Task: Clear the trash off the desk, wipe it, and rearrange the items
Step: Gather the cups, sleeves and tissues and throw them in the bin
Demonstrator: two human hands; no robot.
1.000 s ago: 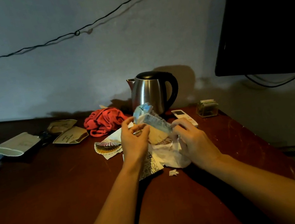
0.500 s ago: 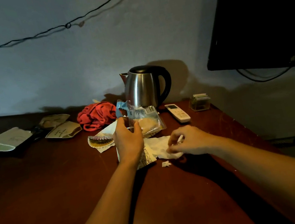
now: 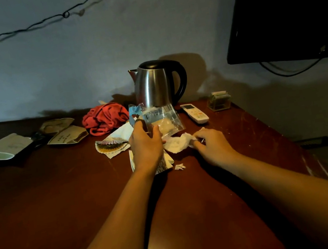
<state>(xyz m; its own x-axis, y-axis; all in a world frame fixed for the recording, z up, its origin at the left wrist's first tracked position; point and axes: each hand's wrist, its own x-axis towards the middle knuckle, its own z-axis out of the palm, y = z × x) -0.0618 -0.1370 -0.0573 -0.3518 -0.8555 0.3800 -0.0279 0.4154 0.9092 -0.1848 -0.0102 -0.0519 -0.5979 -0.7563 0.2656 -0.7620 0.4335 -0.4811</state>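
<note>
The left hand [image 3: 145,143] holds a clear plastic bag [image 3: 163,120] up above the desk [image 3: 62,195], the thumb and fingers pinching its lower left edge. The bag stands almost upright; its long axis runs from the torn blue top at the upper left, near the kettle [image 3: 155,84], down to the right. The film is thin, shiny and wrinkled, and something pale and round shows through it.

The right hand [image 3: 212,144] lies low on the desk with the fingers curled onto a crumpled white tissue [image 3: 178,143], which is soft and lumpy; it grasps the right end of it. The tissue lies just right of the left hand, touching the wood. A small white scrap [image 3: 179,167] lies apart, near the front of the tissue.

Under the left wrist is a flat printed wrapper [image 3: 163,164], partly hidden. To the left of the hand lies a round pleated paper cup [image 3: 110,147] on a torn white sheet.

The desk is dark red-brown wood, glossy and scratched at the right side. The kettle is brushed steel with a black lid and handle, the spout pointing left. Beside it is a bunched red cloth [image 3: 104,118]. A white remote [image 3: 194,113] lies right of the kettle, its long axis going from the wall toward the right front.
</note>
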